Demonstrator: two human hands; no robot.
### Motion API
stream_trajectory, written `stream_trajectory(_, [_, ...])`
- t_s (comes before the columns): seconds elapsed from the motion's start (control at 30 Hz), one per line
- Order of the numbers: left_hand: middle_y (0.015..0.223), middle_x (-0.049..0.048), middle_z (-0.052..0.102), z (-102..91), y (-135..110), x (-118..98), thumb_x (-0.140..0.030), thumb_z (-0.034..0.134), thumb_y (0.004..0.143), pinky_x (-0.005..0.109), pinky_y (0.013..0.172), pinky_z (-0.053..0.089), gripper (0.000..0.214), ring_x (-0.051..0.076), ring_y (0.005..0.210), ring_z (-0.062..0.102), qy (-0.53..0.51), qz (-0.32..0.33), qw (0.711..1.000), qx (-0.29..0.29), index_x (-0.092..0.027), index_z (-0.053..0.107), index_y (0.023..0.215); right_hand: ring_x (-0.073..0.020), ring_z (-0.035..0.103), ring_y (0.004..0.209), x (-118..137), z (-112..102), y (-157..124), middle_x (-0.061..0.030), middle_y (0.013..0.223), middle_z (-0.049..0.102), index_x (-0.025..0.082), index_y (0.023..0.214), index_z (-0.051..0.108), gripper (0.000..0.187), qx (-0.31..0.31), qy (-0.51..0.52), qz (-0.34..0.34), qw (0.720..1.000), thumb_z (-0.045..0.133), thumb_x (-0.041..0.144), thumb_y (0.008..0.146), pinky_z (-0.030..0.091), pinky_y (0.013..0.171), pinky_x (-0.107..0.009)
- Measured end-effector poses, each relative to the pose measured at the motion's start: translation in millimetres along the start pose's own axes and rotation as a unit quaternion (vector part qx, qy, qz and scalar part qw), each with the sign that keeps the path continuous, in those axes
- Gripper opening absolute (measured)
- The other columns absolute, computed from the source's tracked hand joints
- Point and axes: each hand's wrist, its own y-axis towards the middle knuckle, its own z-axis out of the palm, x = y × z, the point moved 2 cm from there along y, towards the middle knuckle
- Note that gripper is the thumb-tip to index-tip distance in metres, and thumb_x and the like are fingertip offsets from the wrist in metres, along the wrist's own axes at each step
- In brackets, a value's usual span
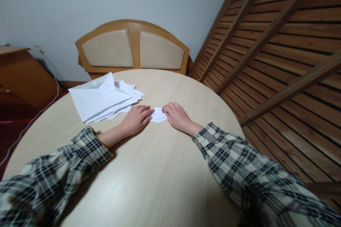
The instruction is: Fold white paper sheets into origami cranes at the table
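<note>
A small piece of folded white paper (159, 116) lies on the round table between my two hands. Its outline has several angled sides, with crease lines across it. My left hand (137, 118) rests on the tabletop, its fingertips gripping the paper's left edge. On the other side, my right hand (177, 115) has its fingers curled over the paper's right edge. The fingers cover both ends of the paper, so its full shape is hidden.
Creased white paper sheets (101, 97) lie in a loose pile left of my hands on the pale wood table (149, 170). Beyond the table stands a padded headboard (137, 35). Wooden slats (279, 60) lean at the right. A cable (53, 103) hangs beside a desk (23, 74) at the left.
</note>
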Motion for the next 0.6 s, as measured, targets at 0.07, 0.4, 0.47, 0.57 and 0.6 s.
stream_trajectory(0.07, [0.137, 0.0148, 0.059, 1.5, -0.1, 1.1, -0.037, 0.041, 0.102, 0.052, 0.107, 0.041, 0.043, 0.031, 0.125, 0.052, -0.004, 0.000, 1.000, -0.005, -0.017, 0.059, 0.134, -0.0247, 0.049, 0.101, 0.8, -0.7, -0.5, -0.0090, 0.105, 0.061, 0.020, 0.111, 0.061, 0.024, -0.003, -0.005, -0.003, 1.000, 0.044, 0.012, 0.097, 0.037, 0.088, -0.037])
stream_trajectory(0.4, [0.135, 0.0152, 0.060, -1.2, -0.5, -0.1, -0.037, 0.041, 0.101, 0.053, 0.106, 0.042, 0.041, 0.031, 0.124, 0.053, -0.024, 0.003, 1.000, -0.018, -0.017, 0.061, 0.132, -0.0246, 0.052, 0.102, 3.5, -2.4, -0.8, -0.0090, 0.109, 0.064, 0.018, 0.111, 0.061, 0.027, -0.019, -0.005, 0.003, 1.000, 0.047, 0.039, 0.102, 0.036, 0.089, -0.037])
stream_trajectory(0.47, [0.135, 0.0157, 0.061, -1.7, -0.6, -0.4, -0.037, 0.041, 0.101, 0.054, 0.105, 0.042, 0.042, 0.032, 0.124, 0.053, -0.020, 0.005, 1.000, -0.016, -0.017, 0.061, 0.132, -0.0251, 0.052, 0.103, 3.4, -1.2, -0.5, -0.0088, 0.111, 0.064, 0.019, 0.110, 0.060, 0.028, -0.022, -0.003, 0.008, 1.000, 0.052, 0.043, 0.099, 0.036, 0.089, -0.037])
stream_trajectory(0.57, [0.135, 0.0166, 0.060, -1.3, -0.5, -0.7, -0.036, 0.042, 0.101, 0.053, 0.106, 0.042, 0.042, 0.032, 0.124, 0.053, -0.011, 0.004, 1.000, -0.012, -0.015, 0.061, 0.132, -0.0258, 0.052, 0.103, 3.8, 0.2, 0.2, -0.0086, 0.110, 0.064, 0.020, 0.108, 0.060, 0.026, -0.022, -0.004, 0.022, 1.000, 0.056, 0.043, 0.097, 0.036, 0.087, -0.037])
stream_trajectory(0.6, [0.136, 0.0165, 0.060, -1.0, -0.4, -0.7, -0.035, 0.042, 0.101, 0.053, 0.107, 0.041, 0.042, 0.032, 0.125, 0.053, -0.010, 0.002, 1.000, -0.010, -0.015, 0.061, 0.133, -0.0259, 0.052, 0.103, 4.0, 0.4, 0.5, -0.0085, 0.110, 0.064, 0.021, 0.108, 0.060, 0.025, -0.020, -0.003, 0.027, 0.999, 0.056, 0.042, 0.097, 0.036, 0.087, -0.037])
